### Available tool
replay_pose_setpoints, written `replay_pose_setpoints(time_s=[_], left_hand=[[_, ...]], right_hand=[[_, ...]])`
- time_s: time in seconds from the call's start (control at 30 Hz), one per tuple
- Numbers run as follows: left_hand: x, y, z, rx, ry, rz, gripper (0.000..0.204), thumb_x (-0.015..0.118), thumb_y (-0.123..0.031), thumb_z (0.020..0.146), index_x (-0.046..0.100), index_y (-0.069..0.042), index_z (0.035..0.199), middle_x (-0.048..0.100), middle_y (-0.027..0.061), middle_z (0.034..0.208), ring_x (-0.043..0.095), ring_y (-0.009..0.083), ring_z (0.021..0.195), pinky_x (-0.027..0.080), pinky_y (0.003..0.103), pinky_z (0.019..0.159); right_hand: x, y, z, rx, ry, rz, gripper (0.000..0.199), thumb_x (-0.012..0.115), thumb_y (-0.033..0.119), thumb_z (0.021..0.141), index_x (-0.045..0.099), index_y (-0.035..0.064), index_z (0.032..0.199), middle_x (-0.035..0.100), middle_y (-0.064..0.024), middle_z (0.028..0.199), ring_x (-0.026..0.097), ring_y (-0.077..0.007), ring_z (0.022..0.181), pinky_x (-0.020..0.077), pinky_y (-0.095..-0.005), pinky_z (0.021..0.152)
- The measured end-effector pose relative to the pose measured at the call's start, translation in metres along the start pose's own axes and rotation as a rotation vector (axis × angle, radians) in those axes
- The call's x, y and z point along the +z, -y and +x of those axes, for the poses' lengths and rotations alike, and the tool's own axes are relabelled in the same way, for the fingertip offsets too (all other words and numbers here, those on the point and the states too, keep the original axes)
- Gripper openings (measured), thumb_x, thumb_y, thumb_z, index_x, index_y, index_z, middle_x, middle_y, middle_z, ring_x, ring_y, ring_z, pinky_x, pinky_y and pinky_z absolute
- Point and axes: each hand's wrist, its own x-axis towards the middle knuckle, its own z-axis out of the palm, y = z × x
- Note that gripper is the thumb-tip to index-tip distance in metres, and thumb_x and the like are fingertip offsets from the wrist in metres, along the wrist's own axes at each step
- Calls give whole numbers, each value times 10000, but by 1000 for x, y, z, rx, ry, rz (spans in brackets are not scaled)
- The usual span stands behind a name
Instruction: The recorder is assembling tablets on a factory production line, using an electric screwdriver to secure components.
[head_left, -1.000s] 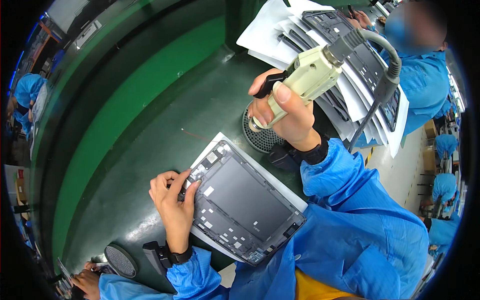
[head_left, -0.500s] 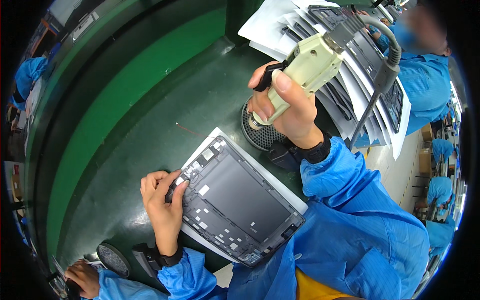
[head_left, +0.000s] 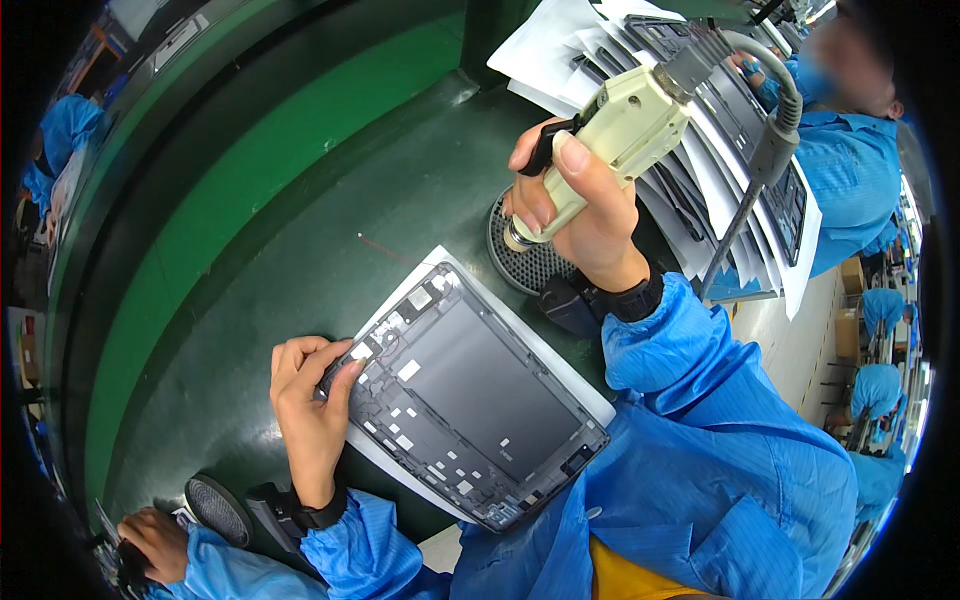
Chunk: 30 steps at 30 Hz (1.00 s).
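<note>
A dark grey tablet housing [head_left: 490,380], studded with small white pads, lies inside-up on a white sheet [head_left: 592,404]. My left hand [head_left: 312,405] pinches its left edge between thumb and fingers. My right hand [head_left: 595,215] is wrapped round a cream electric screwdriver [head_left: 632,120], with the fingers on its black lever. The driver's nose points down-left above a round black perforated disc [head_left: 525,268], apart from the housing. A thin red wire [head_left: 385,248] sticks out past the housing's top corner onto the green bench.
Right of the screwdriver stands a stack of housings interleaved with white sheets [head_left: 740,190]. A grey cable [head_left: 785,95] runs from the driver's rear. A round mesh disc [head_left: 218,510] and another person's hand [head_left: 158,545] are at lower left. A co-worker in blue [head_left: 850,185] is beyond the stack.
My left hand has shifted slightly left with the housing's left edge, which is turned a little. My right hand still holds the screwdriver, nearly in the same place.
</note>
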Motion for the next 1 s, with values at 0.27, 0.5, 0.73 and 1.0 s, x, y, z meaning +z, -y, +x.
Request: replay_pose_setpoints(time_s=[0.27,0.5,0.73,1.0], left_hand=[[-11,14,-1,74,44,-11,289,725,-22,586,645,7,862,554,94,805,499,245,793,401,305,702],[-19,21,-11,38,58,-54,327,753,-68,588,657,-26,898,556,67,819,488,227,811,402,312,703],[-19,22,-12,54,48,-31,328,768,-168,587,659,-51,874,550,34,809,486,225,829,354,333,774],[-17,25,-16,94,4,-28,313,760,-188,609,658,-57,875,566,44,824,496,236,839,360,343,753]], right_hand=[[-5,2,0,-108,33,273,365,463,280,882,536,-75,922,450,-27,504,480,-135,445,466,-283,533],[40,31,-6,-56,248,337,495,333,433,905,523,-20,964,394,-8,504,401,-126,463,422,-312,584],[124,-2,-26,96,451,191,487,392,440,875,496,-29,960,412,-22,517,420,-130,472,418,-313,600],[139,-29,-30,102,496,216,475,400,434,866,508,-22,942,432,-28,526,440,-137,479,422,-309,583]])
